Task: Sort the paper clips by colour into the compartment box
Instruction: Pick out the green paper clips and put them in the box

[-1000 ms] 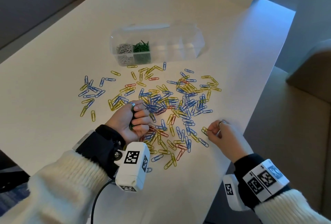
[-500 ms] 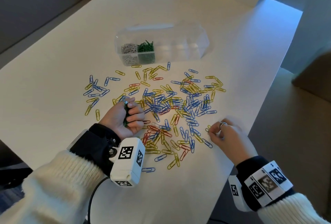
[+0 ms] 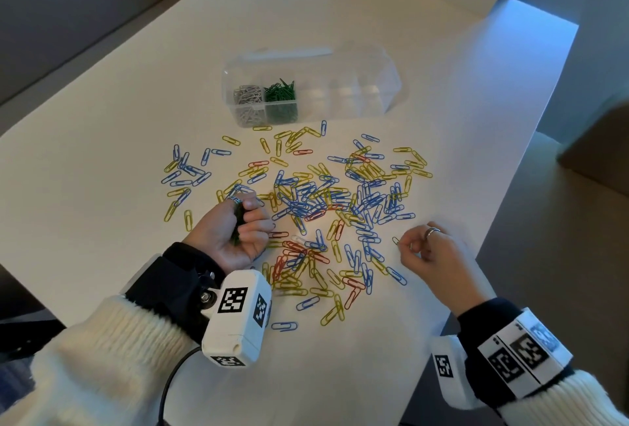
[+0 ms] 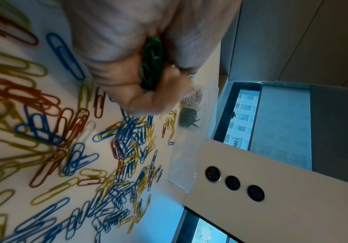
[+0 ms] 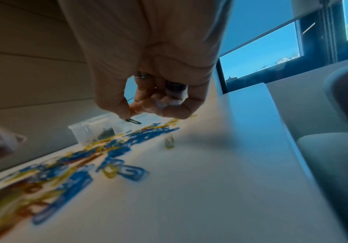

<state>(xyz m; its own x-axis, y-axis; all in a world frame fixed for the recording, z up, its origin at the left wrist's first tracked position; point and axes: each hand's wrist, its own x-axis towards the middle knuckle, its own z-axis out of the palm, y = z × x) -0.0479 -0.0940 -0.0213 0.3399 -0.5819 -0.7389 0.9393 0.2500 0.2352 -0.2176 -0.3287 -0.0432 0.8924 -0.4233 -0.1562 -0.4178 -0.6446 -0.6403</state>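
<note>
- On the white table (image 3: 102, 119), beyond the scattered clips, your clear compartment box (image 3: 357, 85) has only two cells filled: white clips (image 3: 248, 98) in the end cell, green clips (image 3: 280, 95) in the cell beside it. The remaining cells look empty.
- Your left hand (image 3: 235, 235) is curled round a bundle of green clips (image 4: 151, 64), so I judge green is the colour in hand and nearly gathered.
- Your right hand (image 3: 432, 255) pinches one dark clip (image 5: 133, 121), likely green, between thumb and forefinger, lifted just clear of the table at the spread's right edge.
- Left to do: the blue, yellow and red clips (image 3: 326, 201) all lie loose between you and the box, with one white clip (image 3: 299, 239) among them.
- By my estimate you are well under halfway.
</note>
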